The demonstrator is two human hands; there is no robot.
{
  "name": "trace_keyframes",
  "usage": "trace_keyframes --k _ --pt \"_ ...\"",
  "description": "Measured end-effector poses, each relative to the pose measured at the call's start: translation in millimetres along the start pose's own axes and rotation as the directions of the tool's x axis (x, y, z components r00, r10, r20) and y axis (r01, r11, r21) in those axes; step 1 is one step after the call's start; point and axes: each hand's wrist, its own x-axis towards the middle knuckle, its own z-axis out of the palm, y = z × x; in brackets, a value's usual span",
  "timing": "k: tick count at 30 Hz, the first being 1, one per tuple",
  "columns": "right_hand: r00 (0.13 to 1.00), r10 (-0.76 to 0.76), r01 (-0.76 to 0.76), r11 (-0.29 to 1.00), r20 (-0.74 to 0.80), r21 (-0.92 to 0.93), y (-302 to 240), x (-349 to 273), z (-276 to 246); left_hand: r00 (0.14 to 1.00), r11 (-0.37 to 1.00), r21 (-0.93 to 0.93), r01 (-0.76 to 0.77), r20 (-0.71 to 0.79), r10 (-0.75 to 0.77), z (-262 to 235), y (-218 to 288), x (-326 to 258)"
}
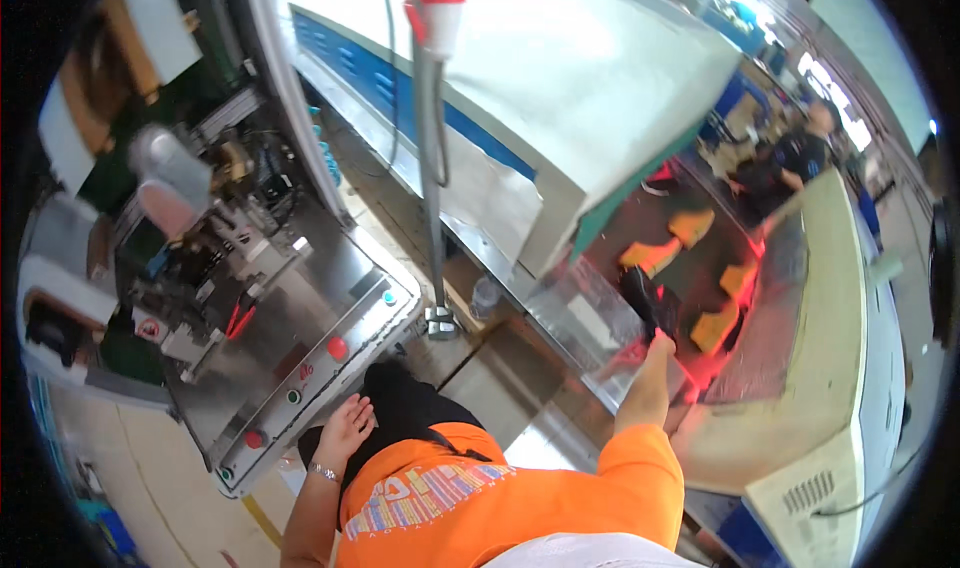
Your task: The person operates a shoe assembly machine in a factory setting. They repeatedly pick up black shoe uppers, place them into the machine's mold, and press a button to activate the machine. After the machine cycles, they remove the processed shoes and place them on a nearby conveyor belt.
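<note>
My right hand (660, 346) reaches into the red-lit opening of a conveyor machine. Its fingers are closed on the near end of a black shoe upper (648, 300), which lies tilted over the belt; the finger detail is blurred. Several yellow, shoe-shaped pieces (650, 256) rest on the dark belt (640, 213) around it. Low beside my body, my left hand (347, 426) hangs open with its fingers loosely apart and holds nothing. A metal-topped machine with a button panel (310, 373) is close to that hand.
At the left, the machine carries clamps and a pale shoe-last form (170, 183). A metal post (430, 188) with a red-and-white plug (438, 8) stands ahead. The white conveyor hood (560, 78) fills the far side. Beyond the belt sits another person (795, 158).
</note>
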Motion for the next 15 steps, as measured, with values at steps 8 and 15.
trace_keyframes --k 8,15 --pt "0.697 -0.703 0.695 0.710 -0.141 -0.110 -99 -52 -89 0.952 0.995 -0.085 -0.050 0.296 0.073 50 21 -25" --pt "0.443 -0.859 0.633 0.503 0.258 0.589 -207 -229 -157 0.773 0.949 0.250 -0.190 0.634 -0.012 183 34 -24"
